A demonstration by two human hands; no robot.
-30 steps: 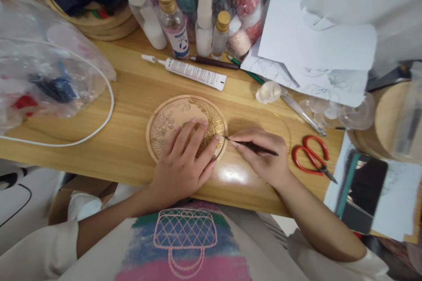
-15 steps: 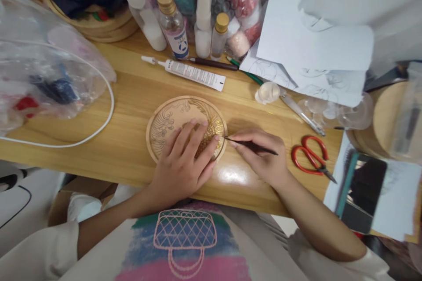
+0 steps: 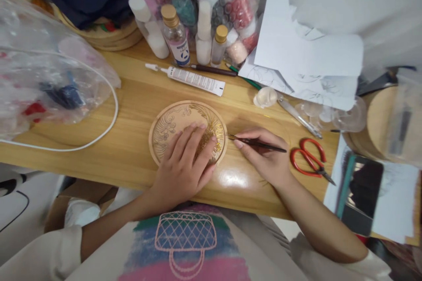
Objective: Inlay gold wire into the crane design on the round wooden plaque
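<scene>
A round wooden plaque (image 3: 171,118) with a carved line pattern lies on the table, and gold strands cover part of its right side. My left hand (image 3: 184,160) rests flat on its lower middle, fingers spread. Just right of the rim, my right hand (image 3: 263,151) pinches a thin dark tool (image 3: 260,143), its tip pointing left at the plaque's edge. The tip is too small to make out clearly. Thin gold strands show on the table near the right hand.
Red-handled scissors (image 3: 308,158) and a phone (image 3: 364,191) lie at the right. Behind the plaque are a white tube (image 3: 196,81), bottles (image 3: 176,37), a dark pen (image 3: 214,70) and papers (image 3: 306,52). A plastic bag (image 3: 59,74) and white cable (image 3: 114,118) occupy the left.
My right hand and the dark tool have shifted slightly right, so the tip is a little farther from the plaque. My left hand stays on the plaque. The camera view has shifted slightly.
</scene>
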